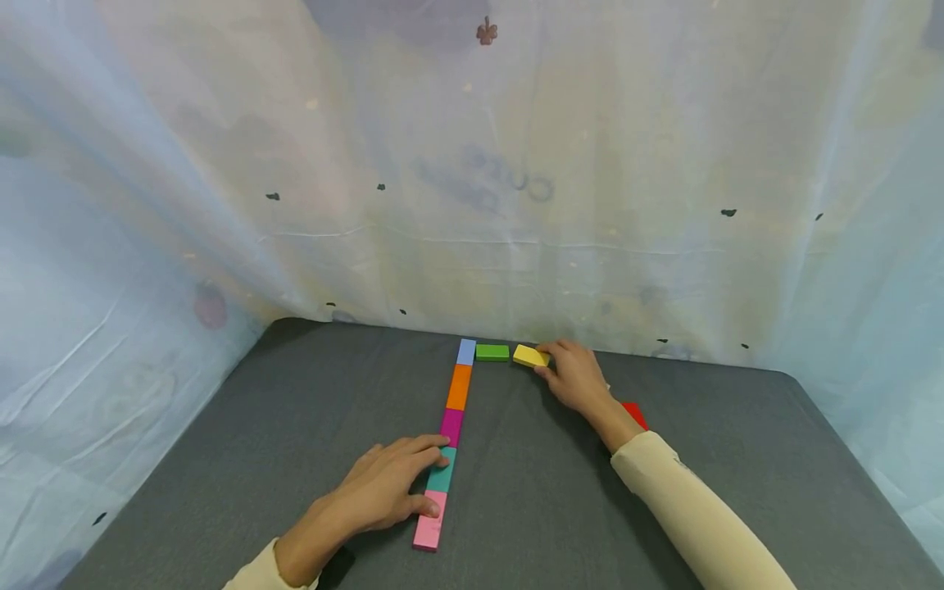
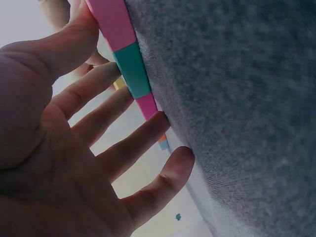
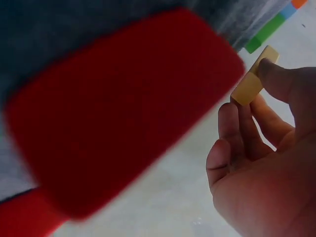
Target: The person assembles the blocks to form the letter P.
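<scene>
- Nearest the head camera, your right sleeve [image 1: 696,504] slants up from the bottom edge toward the far side of the tabletop [image 1: 524,500].
- Your right hand [image 1: 578,377] pinches the yellow block [image 1: 528,356] by its right end, between thumb and fingers. It sits near the far edge, to the right of the green block [image 1: 492,353], with a small gap between them.
- Long axis of the yellow block: mostly sideways, its right end angled toward you, so it is slightly askew to the green block. You can't tell whether it rests fully on the cloth.
- Done, by the look of it: a straight row of pink [image 1: 426,533], teal [image 1: 441,475], magenta [image 1: 451,426], orange [image 1: 459,387] and light blue [image 1: 466,352] blocks, running away from you, with the green block set crosswise just beside its far end.
- Left, it seems: squaring the yellow block and letting go of it.
- Your left hand [image 1: 383,483] lies with fingers spread, thumb on the pink block, fingertips by the teal and magenta ones; it grips nothing.
- Farther right, a red block [image 1: 634,415] is partly hidden by your forearm; its place in the layout is unclear.
- Behind everything hangs a pale sheet [image 1: 627,147].
</scene>
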The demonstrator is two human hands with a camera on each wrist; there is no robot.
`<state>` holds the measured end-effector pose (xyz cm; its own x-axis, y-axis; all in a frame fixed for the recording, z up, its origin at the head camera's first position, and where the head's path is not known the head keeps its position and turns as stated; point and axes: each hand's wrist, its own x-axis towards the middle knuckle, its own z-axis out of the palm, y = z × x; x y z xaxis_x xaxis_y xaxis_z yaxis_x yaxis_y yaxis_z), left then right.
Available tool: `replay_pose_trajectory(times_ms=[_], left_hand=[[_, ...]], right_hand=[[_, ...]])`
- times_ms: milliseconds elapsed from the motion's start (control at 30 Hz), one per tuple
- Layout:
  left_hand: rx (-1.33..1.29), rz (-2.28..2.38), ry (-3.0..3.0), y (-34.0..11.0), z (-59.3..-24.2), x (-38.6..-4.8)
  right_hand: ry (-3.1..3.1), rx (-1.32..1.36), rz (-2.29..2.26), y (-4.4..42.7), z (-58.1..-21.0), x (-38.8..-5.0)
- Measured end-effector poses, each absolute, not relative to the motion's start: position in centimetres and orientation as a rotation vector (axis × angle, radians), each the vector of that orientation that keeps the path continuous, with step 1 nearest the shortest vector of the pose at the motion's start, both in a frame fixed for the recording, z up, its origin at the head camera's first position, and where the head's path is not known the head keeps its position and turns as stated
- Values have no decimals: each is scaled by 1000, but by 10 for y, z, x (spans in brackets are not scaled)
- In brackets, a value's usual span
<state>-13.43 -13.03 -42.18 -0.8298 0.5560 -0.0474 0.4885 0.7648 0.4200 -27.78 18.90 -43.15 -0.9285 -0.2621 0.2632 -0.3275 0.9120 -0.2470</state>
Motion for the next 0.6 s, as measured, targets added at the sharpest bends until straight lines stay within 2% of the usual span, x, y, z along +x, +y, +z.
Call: replay_pose_trajectory(times_ms=[600], left_hand=[[806,584,2776,-130,-422,-133]], right_hand=[[-2958,414,345,181,-437,-291]])
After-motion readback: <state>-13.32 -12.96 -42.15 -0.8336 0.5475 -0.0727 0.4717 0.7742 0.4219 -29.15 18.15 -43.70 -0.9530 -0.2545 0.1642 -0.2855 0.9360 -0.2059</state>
